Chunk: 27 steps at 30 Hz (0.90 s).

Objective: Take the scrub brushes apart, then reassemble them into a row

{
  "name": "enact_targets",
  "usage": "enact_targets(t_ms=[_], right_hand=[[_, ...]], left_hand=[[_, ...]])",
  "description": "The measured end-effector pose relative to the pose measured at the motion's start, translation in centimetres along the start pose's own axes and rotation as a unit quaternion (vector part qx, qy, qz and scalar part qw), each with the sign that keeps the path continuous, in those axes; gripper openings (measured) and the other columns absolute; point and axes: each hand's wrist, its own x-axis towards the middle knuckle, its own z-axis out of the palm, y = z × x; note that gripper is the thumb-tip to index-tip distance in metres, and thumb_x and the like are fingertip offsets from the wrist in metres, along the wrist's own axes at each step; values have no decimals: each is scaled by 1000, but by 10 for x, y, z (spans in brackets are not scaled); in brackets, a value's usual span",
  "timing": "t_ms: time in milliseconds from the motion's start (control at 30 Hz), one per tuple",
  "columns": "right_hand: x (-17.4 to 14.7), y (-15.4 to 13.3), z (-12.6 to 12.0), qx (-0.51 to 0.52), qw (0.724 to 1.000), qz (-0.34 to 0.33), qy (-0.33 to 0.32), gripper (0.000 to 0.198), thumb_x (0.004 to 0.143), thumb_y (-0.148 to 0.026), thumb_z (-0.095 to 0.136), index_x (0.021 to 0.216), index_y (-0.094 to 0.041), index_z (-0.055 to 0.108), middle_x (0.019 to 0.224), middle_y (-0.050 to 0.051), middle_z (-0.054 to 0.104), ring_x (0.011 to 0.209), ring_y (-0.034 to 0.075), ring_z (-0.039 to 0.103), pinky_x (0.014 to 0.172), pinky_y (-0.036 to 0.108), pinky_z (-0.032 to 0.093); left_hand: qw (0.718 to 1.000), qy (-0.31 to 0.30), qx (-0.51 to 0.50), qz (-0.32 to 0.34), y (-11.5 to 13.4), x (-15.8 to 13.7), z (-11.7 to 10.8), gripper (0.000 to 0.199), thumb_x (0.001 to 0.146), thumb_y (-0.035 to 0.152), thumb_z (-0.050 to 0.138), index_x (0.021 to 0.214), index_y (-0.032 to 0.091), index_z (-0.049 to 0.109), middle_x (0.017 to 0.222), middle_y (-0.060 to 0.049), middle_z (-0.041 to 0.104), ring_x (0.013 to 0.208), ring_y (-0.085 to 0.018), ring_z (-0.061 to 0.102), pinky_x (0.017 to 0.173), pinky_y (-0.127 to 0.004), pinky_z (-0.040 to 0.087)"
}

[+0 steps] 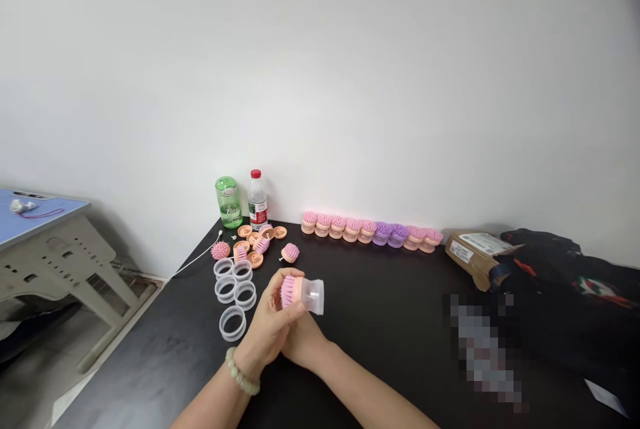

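Note:
My left hand (pixel 273 319), with a beaded bracelet at the wrist, is closed round a pink-bristled scalp brush (pixel 287 290) tipped on its side. A clear plastic cup-shaped part (pixel 313 296) sits against the brush's peach base, facing right. Close behind and below is my right hand (pixel 304 341); its fingers are hidden by my left hand and the brush. Left of my hands stand several clear plastic rings (pixel 233 323). Beyond them lie loose pink bristle heads (pixel 221 250) and peach caps (pixel 255 259), and one bristle head (pixel 291 253) lies apart.
Along the wall runs a row of pink and purple brushes (pixel 351 229). A green container (pixel 229 202) and a red-capped bottle (pixel 257 201) stand at the back left corner. On the right are a cardboard package (pixel 473 257) and dark fabric (pixel 560 302). A white cable (pixel 193 261) crosses the left edge.

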Motion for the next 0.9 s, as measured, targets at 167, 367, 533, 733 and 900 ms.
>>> enact_targets(t_ms=[167, 367, 533, 733, 900], right_hand=[[-38, 6, -65, -71, 997, 31, -12, 41, 72, -3, 62, 108, -22, 64, 110, 6, 66, 100, 26, 65, 87, 40, 54], [-73, 6, -107, -35, 991, 119, 59, 59, 71, -10, 64, 126, -26, 50, 118, 5, 65, 99, 22, 67, 87, 37, 55], [-80, 5, -103, -18, 988, 106, 108, 67, 66, -6, 69, 127, -27, 52, 117, 4, 65, 97, 21, 66, 89, 39, 54], [-79, 3, -106, -35, 988, 66, 132, 56, 65, -5, 78, 113, -28, 61, 110, 1, 68, 90, 20, 68, 85, 36, 56], [-82, 4, -107, -61, 988, -9, 139, 48, 70, -8, 79, 111, -27, 63, 112, 3, 69, 87, 20, 70, 80, 33, 59]], left_hand=[[999, -12, 15, -44, -6, 0, 3, 51, 65, 38, 88, 105, 20, 63, 87, 0, 59, 78, -14, 54, 71, -25, 43], [992, -32, 78, -91, -28, 0, 4, 48, 64, 31, 88, 103, 20, 62, 87, 0, 61, 80, -14, 52, 73, -25, 40], [986, -63, 67, -140, -35, 0, 6, 49, 64, 30, 89, 103, 20, 61, 91, -2, 64, 84, -16, 57, 77, -27, 41], [980, -79, 29, -181, -34, 1, 7, 47, 66, 27, 88, 103, 19, 61, 92, -4, 65, 84, -17, 59, 80, -32, 47], [979, -84, 39, -180, -33, 1, 8, 46, 64, 29, 89, 100, 19, 62, 91, -4, 65, 83, -17, 58, 77, -31, 47]])
